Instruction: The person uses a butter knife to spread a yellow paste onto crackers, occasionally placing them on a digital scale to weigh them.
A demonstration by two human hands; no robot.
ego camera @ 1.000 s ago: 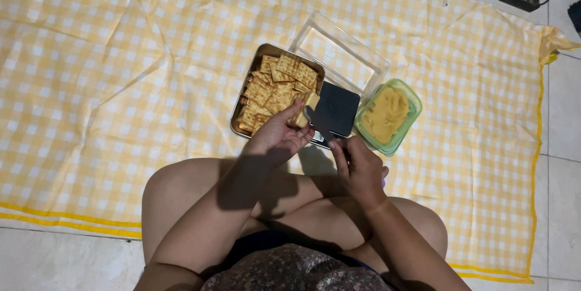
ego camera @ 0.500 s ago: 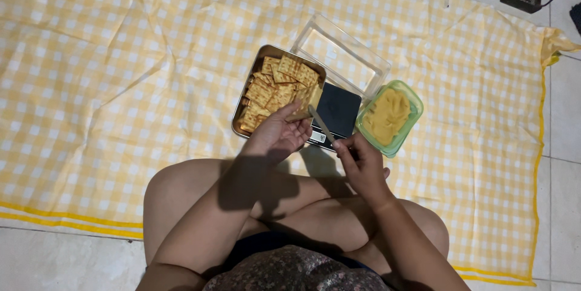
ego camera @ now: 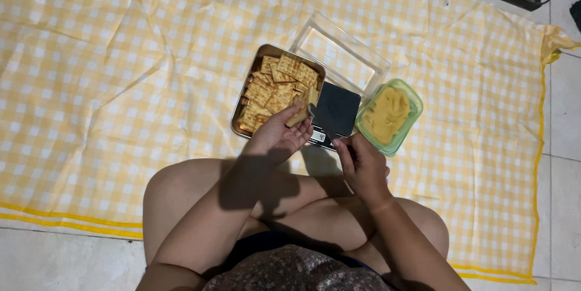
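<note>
**Golden cracker held flat, knife tip laid across it**

Golden and dry-looking, a square cracker (ego camera: 298, 114) lies on the upturned fingers of the left hand (ego camera: 275, 137), pinched lightly between thumb and fingertips at the hand's far end. The right hand (ego camera: 363, 167) is closed around the handle of a thin grey knife (ego camera: 324, 123). The blade's long axis runs on a slant from that fist up and leftward, so its tip lies at the cracker's near-right edge; whether metal and cracker actually touch cannot be told. The cracker thus sits up and to the left of the right-hand grip, and the left hand is by far the nearer of the two to it.

Just beyond the left fingertips stands a rectangular metal tray (ego camera: 240, 123) with rounded corners, heaped with more of the same crackers in loose, overlapping layers. Directly under the blade lies a small dark kitchen scale (ego camera: 339, 106), matte and flat. Just up and to the right of the right hand is a pale green translucent container (ego camera: 411, 109) filled with a smooth beige paste, soft and mounded. Its clear rectangular lid (ego camera: 339, 52) rests farther off, beyond the scale. Everything sits on a creased yellow-and-white checked cloth (ego camera: 121, 85) spread over pale tiles.
</note>
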